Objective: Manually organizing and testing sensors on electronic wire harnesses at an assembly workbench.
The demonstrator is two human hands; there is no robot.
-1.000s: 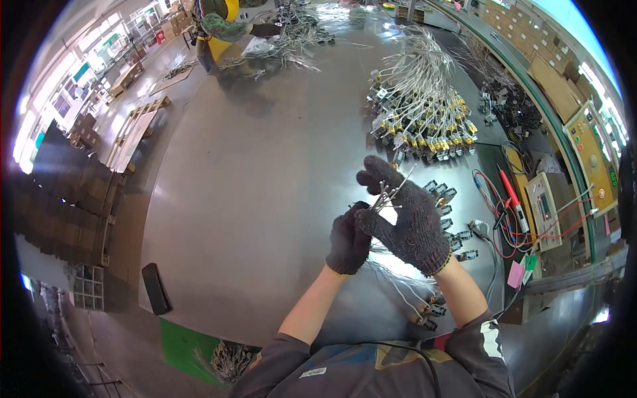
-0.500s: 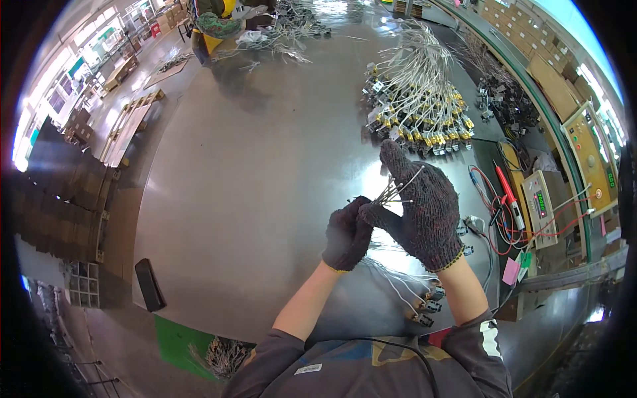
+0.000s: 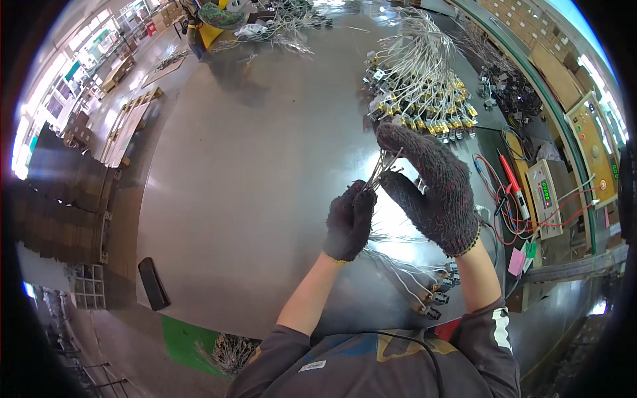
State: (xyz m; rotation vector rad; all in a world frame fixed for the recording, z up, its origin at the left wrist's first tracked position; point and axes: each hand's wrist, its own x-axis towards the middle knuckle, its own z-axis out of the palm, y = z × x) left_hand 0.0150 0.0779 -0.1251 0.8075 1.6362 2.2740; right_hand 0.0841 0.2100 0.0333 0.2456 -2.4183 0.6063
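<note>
Pinching thin wire leads (image 3: 383, 167) between them, both gloved hands hover above the steel table (image 3: 252, 166).
Right hand (image 3: 431, 189) spreads its fingers around the leads; left hand (image 3: 348, 222) is closed on their lower end, with connector-tipped harnesses (image 3: 424, 292) lying below.

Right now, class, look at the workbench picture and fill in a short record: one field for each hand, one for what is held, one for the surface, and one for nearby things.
left hand: left hand in a dark knit glove, grip closed on the thin wires
right hand: right hand in a dark knit glove, fingers on the same wires
held item: thin pale wires, raised above the table
surface: shiny metal table
nearby: pile of wire harnesses with yellow ends beyond the hands; red probe and meter to the right
</note>
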